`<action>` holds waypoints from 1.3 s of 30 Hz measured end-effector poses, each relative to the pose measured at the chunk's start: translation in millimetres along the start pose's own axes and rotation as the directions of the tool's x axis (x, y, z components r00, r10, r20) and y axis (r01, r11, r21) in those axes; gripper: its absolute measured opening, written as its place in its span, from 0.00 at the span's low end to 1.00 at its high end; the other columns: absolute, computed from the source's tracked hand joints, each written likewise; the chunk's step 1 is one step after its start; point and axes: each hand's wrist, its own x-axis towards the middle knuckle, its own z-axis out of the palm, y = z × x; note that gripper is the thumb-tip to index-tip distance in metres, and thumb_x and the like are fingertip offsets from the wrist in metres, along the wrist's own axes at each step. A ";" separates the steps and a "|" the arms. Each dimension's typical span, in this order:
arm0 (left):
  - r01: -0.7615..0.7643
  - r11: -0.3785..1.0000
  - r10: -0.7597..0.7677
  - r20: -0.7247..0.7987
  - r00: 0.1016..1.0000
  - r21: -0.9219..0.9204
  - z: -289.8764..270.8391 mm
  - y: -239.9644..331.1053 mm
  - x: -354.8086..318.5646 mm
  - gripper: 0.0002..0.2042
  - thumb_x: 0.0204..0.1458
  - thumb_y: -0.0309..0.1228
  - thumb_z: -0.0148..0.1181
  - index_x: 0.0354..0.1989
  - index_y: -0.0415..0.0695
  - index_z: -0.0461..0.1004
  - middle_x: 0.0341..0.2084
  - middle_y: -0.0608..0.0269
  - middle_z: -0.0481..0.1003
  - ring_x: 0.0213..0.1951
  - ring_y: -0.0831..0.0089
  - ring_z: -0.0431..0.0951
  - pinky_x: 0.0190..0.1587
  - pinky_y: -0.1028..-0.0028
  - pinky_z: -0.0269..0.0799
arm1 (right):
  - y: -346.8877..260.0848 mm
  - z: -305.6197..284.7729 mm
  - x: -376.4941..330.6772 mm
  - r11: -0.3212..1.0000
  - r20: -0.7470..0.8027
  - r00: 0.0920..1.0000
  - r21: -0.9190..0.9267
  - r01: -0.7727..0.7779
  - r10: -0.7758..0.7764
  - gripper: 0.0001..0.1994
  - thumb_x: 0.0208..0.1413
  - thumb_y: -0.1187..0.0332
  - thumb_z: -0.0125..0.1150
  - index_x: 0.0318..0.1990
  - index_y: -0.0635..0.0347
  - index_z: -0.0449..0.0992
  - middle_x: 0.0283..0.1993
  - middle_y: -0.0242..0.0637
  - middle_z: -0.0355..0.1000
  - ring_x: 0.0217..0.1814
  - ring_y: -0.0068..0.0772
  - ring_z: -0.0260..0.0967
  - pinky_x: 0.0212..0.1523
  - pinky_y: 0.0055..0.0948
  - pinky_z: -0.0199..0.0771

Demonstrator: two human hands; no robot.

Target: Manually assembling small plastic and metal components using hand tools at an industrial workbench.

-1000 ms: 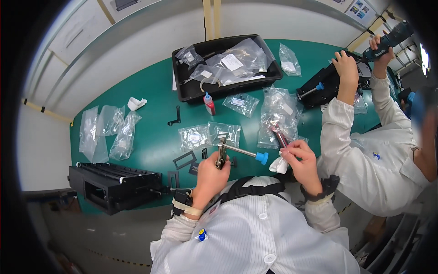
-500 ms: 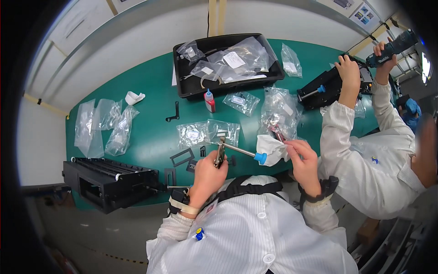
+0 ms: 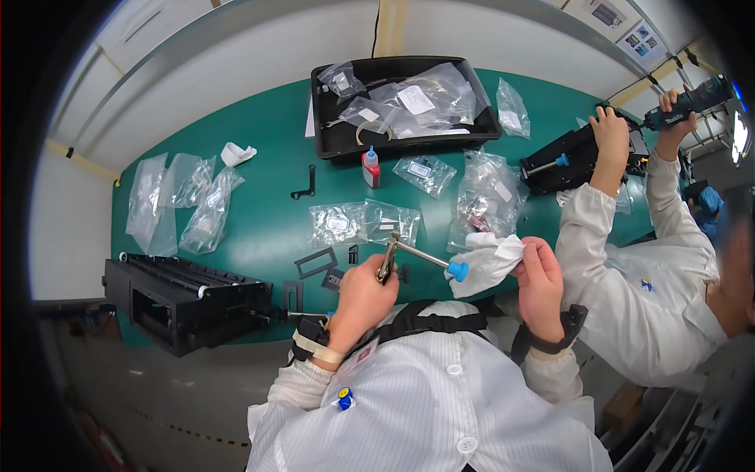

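My left hand (image 3: 366, 297) is closed around a metal plier-like tool (image 3: 388, 263) above the near edge of the table. From the tool a silver rod (image 3: 425, 254) slants right and slightly down to a blue end piece (image 3: 458, 271). My right hand (image 3: 543, 289) pinches one corner of a crumpled white cloth (image 3: 486, 266), which hangs beside the blue end; whether they touch I cannot tell. Just left of my left hand lie a flat black frame (image 3: 316, 263) and other small dark parts. Clear plastic bags (image 3: 366, 223) with small contents lie beyond the tool.
A black tray (image 3: 324, 144) of bagged parts sits at the back, with a red bottle (image 3: 371, 170) before it. A long black assembly (image 3: 185, 303) occupies the left edge. At right, a co-worker's hands hold a power tool (image 3: 688, 104) at another black assembly (image 3: 574, 153).
My right hand has moved right and a little down, spreading the cloth out more. My left hand keeps hold of the tool. The whole view has shifted slightly.
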 end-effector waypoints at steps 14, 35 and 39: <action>-0.028 0.999 0.028 0.017 0.999 0.044 3.7 4.2 1.0 0.11 0.59 0.34 0.65 0.44 0.40 0.83 0.29 0.42 0.83 0.37 0.38 0.84 0.42 0.48 0.77 | -2.0 42.7 -14.8 0.802 0.346 0.928 -0.512 0.308 -0.136 0.25 0.58 0.80 0.75 0.63 0.65 0.76 0.61 0.42 0.73 0.45 0.28 0.78 0.50 0.30 0.78; 0.053 0.990 -0.035 0.138 0.990 -0.129 -2.5 8.6 9.1 0.12 0.59 0.36 0.64 0.44 0.41 0.82 0.31 0.41 0.83 0.39 0.36 0.83 0.42 0.48 0.78 | 106.9 45.4 15.0 0.888 0.521 0.736 -0.391 -0.243 0.431 0.23 0.67 0.73 0.72 0.66 0.68 0.74 0.55 0.35 0.79 0.51 0.20 0.78 0.50 0.26 0.80; 0.049 0.991 -0.032 0.137 0.990 -0.126 0.7 5.2 10.0 0.12 0.59 0.36 0.64 0.44 0.40 0.82 0.32 0.40 0.83 0.39 0.36 0.83 0.42 0.48 0.78 | 99.6 51.6 12.3 0.924 0.501 0.785 -0.300 -0.236 0.363 0.23 0.68 0.77 0.69 0.67 0.68 0.72 0.58 0.35 0.79 0.57 0.22 0.77 0.58 0.28 0.80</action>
